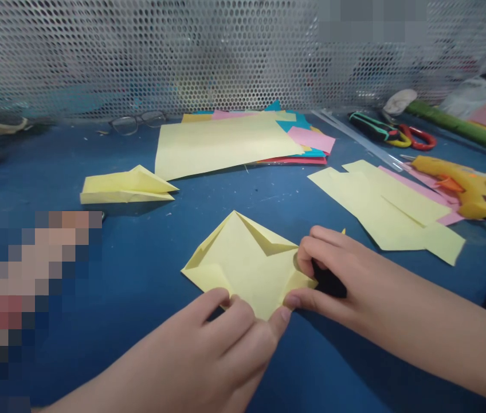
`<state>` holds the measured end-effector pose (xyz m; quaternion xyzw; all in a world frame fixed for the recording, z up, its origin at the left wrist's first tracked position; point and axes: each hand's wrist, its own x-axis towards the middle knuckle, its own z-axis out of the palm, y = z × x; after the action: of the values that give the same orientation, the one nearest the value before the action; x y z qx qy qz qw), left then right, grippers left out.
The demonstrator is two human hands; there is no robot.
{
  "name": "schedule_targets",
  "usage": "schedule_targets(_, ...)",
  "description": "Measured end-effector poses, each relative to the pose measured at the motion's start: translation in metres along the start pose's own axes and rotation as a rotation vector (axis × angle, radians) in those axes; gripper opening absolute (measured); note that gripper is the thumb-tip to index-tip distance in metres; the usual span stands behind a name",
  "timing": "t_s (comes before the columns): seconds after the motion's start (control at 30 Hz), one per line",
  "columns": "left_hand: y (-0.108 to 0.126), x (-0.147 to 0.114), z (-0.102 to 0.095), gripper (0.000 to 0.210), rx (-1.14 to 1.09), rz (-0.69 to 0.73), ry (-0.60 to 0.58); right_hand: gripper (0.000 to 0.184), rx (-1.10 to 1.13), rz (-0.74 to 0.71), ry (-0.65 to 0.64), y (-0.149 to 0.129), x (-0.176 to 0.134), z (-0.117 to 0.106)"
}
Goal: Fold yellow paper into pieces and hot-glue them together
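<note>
Thin, matte pale-yellow paper has been creased into a diamond-like outline in the folded sheet (251, 267), which lies directly at the fingertips of both hands; its far corner is drawn to a point, and narrow flaps are turned inward along its slanting sides. Beyond the left hand, a second folded yellow piece (118, 186) is seen, long and layered, with two pointed ends. The near edge of the folded sheet is held by the left hand (232, 332), its fingers curled and its thumb stretched toward the right hand (324, 267), by which the right corner is gripped between bent fingers and thumb, a small gap being left inside the curve. How the paper is folded beneath the fingertips cannot be told, as it is covered there. Everything is carried on a smooth, dark blue surface (140, 252) flecked with tiny scraps. Straight beyond the hands, a large yellow sheet (217, 146) is laid over a coloured paper stack (309, 137); past the right hand, cut yellow paper (380, 212), a yellow glue gun (466, 180) and red-handled scissors (419, 137) are found. Farthest from the hands, the surface is bounded by a perforated grey panel (226, 57).
</note>
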<state>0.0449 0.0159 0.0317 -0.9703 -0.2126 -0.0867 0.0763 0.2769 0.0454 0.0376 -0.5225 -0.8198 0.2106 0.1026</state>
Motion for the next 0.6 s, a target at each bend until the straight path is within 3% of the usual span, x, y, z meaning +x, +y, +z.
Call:
schedule_targets(0.17, -0.001, -0.0041, 0.0051, 0.052, -0.005, 0.047, 0.048, 0.031, 0.07, -0.025, 0.009, 0.003, 0.0048, -0.0025)
schedule_targets(0.33, -0.0005, -0.0038, 0.0056, 0.053, -0.01, 0.019, 0.013, 0.03, 0.143, -0.022, 0.012, 0.0047, 0.0069, -0.0013)
schedule_targets(0.6, 0.0004, -0.0025, 0.0037, 0.046, -0.009, 0.008, 0.065, 0.037, 0.044, -0.005, 0.079, 0.0033, 0.006, 0.0012)
